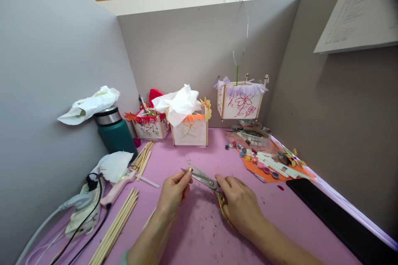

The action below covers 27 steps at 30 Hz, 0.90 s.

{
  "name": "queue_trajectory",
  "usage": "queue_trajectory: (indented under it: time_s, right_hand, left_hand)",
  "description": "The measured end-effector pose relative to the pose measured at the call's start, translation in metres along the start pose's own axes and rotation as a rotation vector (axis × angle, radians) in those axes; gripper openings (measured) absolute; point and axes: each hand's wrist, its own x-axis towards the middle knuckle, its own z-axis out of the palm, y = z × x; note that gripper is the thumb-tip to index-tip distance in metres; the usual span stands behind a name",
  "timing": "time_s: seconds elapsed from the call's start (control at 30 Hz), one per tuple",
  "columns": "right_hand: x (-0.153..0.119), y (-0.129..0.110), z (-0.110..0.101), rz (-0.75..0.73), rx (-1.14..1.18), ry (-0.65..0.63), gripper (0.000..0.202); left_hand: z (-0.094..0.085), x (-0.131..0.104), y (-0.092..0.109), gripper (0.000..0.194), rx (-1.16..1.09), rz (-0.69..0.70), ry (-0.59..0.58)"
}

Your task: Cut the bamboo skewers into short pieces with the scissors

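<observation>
My right hand (241, 201) is wrapped around the gold handles of a pair of scissors (203, 178), whose blades are parted and point left. Between the fingertips of my left hand (174, 192) is a thin wooden stick (190, 169); its tip shows at the blades. Part of what looks like the same stick appears below my left wrist, and my hand hides the middle. Both hands are above the pink tabletop (199, 236). Whether the blades touch the stick I cannot tell.
Wooden sticks (115, 227) lie at the left, near a pink glue gun (120, 186), a power strip (83, 211) and a green bottle (116, 136). Paper lanterns (189, 134) stand behind; another lantern (241, 105) hangs. Paint pots (255, 159) and a black slab (336, 215) are right.
</observation>
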Motion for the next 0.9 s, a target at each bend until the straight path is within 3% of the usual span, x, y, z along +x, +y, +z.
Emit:
queue_trajectory:
  time_s: [0.47, 0.67, 0.8, 0.9]
  right_hand:
    - [-0.002, -0.004, -0.001, 0.032, 0.015, -0.108, 0.015]
    - [0.008, 0.009, -0.011, 0.109, -0.037, -0.073, 0.03]
    - [0.018, 0.02, -0.027, 0.199, -0.198, -0.273, 0.024]
    - [0.021, 0.026, -0.038, 0.226, -0.225, -0.28, 0.028]
  left_hand:
    - [0.002, -0.006, 0.007, 0.042, 0.147, -0.006, 0.193]
    - [-0.007, 0.005, 0.005, 0.044, 0.069, 0.035, 0.2]
    - [-0.022, 0.009, 0.011, 0.042, 0.352, 0.18, 0.304]
    - [-0.035, 0.006, 0.022, 0.032, 0.731, 0.276, 0.351]
